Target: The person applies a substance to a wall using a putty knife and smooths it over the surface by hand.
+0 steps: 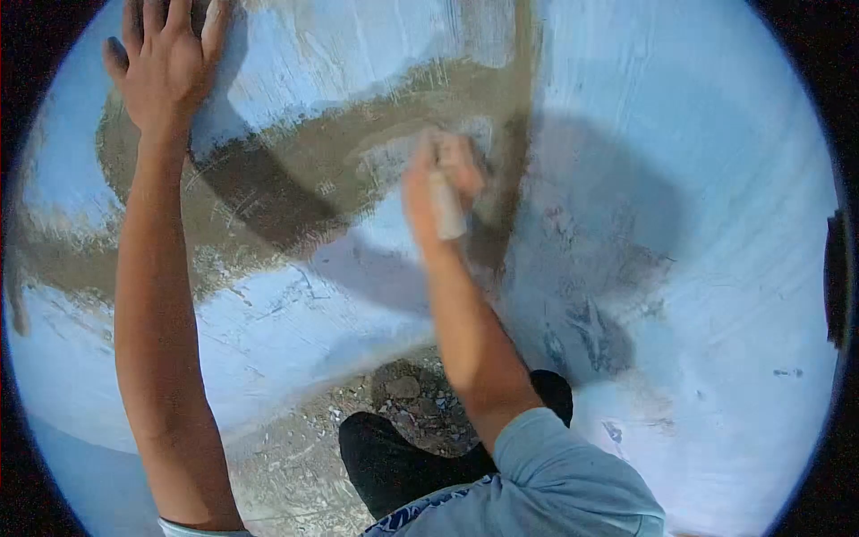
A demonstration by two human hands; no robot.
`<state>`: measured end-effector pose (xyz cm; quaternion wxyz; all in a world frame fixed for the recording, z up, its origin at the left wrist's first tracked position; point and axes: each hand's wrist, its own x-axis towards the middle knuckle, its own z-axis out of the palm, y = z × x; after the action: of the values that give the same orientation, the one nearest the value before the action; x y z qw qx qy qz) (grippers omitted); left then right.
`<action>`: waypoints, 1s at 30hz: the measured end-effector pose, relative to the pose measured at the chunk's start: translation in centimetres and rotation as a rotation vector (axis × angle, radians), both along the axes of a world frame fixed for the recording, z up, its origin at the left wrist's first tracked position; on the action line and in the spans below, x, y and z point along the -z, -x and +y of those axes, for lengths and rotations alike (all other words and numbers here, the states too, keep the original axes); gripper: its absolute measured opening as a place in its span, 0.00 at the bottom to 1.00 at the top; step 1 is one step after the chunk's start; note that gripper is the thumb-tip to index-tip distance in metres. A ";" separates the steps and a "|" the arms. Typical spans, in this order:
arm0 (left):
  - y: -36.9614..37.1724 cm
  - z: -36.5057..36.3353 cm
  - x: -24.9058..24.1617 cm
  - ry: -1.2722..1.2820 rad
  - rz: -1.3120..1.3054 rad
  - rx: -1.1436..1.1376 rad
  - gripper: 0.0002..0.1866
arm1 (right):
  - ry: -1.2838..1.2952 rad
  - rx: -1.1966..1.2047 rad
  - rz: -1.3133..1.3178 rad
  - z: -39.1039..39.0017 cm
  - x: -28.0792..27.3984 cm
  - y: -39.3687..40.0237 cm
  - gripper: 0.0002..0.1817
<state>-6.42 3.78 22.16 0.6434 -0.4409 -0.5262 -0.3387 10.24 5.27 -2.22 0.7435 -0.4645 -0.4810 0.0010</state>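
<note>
High at the left, my left hand [167, 67] lies against the wall with its fingers spread, holding nothing that I can see. The upper ends of its fingers are cut off by the frame. Near the middle my right hand [438, 183], blurred by motion, is closed around a tool with a pale handle [447, 210]. The handle's end sticks out below the fist. Its working end is hidden by the hand and the blur, so its kind does not show. Behind the fist runs a bare grey-brown band [295, 170] on the blue-white painted wall [358, 36].
A vertical bare strip [517, 116] marks the line between two wall faces, with another painted wall [734, 268] at the right. Below lies ground strewn with rubble and paint flakes [304, 421]. My dark-clad knee [385, 447] is close to the wall.
</note>
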 end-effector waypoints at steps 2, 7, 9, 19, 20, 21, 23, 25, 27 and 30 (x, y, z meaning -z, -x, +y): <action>1.8 1.8 -0.4 -0.057 0.057 -0.070 0.34 | -0.119 -0.110 -0.089 0.1 0.5 2.8 0.08; 1.6 1.0 -0.3 -0.019 0.061 0.097 0.34 | -0.107 -0.166 -0.099 -1.4 -0.9 -0.8 0.03; 2.0 1.6 -0.4 -0.048 0.091 0.099 0.35 | -0.155 -0.180 -0.002 1.5 -1.1 -4.2 0.06; 2.0 1.4 -0.4 -0.022 0.069 0.103 0.35 | -0.230 -0.093 -0.246 -0.8 -3.5 -2.1 0.05; 2.2 1.5 -0.5 -0.024 0.061 0.111 0.35 | -0.211 -0.028 -0.216 -0.3 -3.8 -2.0 0.05; 1.4 0.8 -0.4 -0.001 0.021 0.105 0.35 | -0.189 0.038 -0.181 0.6 -3.8 -1.8 0.05; 1.7 1.0 -0.5 -0.019 0.045 0.106 0.35 | -0.342 0.159 -0.263 3.0 -1.7 0.4 0.05; 1.8 1.1 -0.2 -0.015 0.050 0.106 0.35 | -0.351 0.044 -0.249 1.2 -1.7 2.7 0.04; 2.0 1.1 -0.4 -0.006 0.052 0.087 0.35 | -0.286 -0.100 -0.371 -1.0 -2.5 1.3 0.05; 2.4 1.9 -0.5 -0.029 0.058 0.009 0.36 | -0.121 0.084 -0.226 -0.8 -3.2 -2.3 0.06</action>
<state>-8.83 5.66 22.66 0.6632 -0.4436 -0.5004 -0.3361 12.51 4.44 0.97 0.7107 -0.4358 -0.5409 -0.1115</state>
